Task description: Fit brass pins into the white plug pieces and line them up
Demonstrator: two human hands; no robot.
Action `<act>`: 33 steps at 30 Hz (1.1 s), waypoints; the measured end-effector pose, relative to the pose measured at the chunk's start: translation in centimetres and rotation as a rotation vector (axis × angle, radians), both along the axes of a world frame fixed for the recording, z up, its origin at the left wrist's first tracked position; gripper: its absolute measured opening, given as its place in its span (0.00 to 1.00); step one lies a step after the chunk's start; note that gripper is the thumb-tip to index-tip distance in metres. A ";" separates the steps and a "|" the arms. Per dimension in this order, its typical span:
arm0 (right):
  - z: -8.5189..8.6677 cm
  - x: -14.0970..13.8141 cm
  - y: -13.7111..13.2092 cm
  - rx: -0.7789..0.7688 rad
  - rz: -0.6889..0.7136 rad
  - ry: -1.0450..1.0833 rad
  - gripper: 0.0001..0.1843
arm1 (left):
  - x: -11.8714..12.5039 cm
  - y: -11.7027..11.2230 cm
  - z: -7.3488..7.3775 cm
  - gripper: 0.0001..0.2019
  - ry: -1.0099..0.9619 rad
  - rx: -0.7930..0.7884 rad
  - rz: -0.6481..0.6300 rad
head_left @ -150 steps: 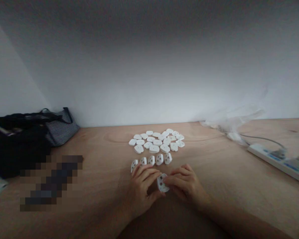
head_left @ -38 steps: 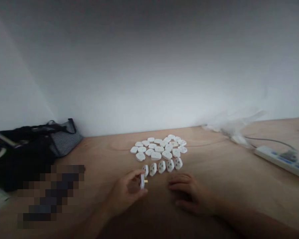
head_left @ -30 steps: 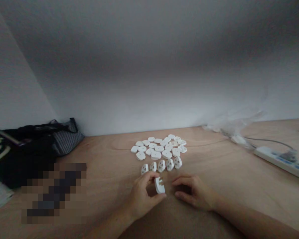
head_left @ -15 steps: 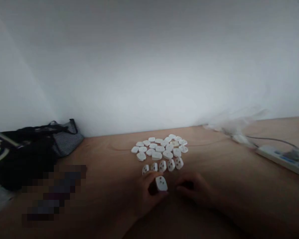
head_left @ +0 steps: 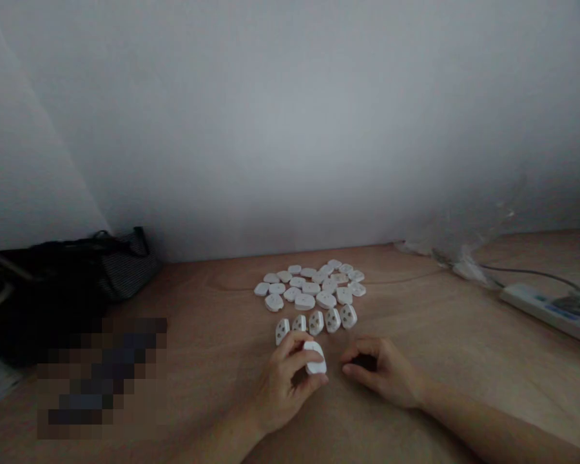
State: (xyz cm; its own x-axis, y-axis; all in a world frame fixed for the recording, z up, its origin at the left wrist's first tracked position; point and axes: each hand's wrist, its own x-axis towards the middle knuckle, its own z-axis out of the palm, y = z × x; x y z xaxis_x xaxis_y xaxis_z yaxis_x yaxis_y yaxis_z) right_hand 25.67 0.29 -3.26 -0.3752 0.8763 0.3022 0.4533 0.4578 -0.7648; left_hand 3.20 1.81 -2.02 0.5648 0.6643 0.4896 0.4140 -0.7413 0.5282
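Note:
My left hand (head_left: 285, 380) is closed round a white plug adapter (head_left: 315, 357), held just above the wooden table (head_left: 203, 303). Beside it my right hand (head_left: 384, 374) rests on the table with its fingers curled and nothing visible in them. Just beyond my hands stands a row of several white adapters (head_left: 315, 322) with their socket faces toward me. Behind the row lies a cluster of several more white adapters (head_left: 312, 287), flat on the wood.
A dark bag with a striped pouch (head_left: 58, 283) sits at the left against the wall. A blurred patch (head_left: 101, 374) covers something at the lower left. At the right lie a white power strip (head_left: 546, 306) with cables and a clear plastic bag (head_left: 464, 241).
My left hand picked up an adapter at the left, carried it to the middle and turned it over. My right hand stayed resting on the table beside it.

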 end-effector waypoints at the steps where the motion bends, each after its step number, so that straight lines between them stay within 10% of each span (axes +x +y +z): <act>1: 0.0 0.0 0.0 -0.002 0.000 0.000 0.05 | 0.0 0.0 -0.1 0.11 -0.024 0.013 0.029; 12: 0.4 -0.1 -0.2 -0.004 0.004 -0.046 0.05 | -5.6 3.7 2.1 0.19 -0.142 -0.008 0.377; 20: 0.6 -0.2 -0.3 0.015 0.015 -0.056 0.05 | -8.8 6.6 1.0 0.32 0.108 -0.384 0.205; 33: 0.4 0.0 -0.3 0.027 0.019 -0.061 0.05 | -5.8 6.9 1.5 0.35 0.291 -0.080 0.130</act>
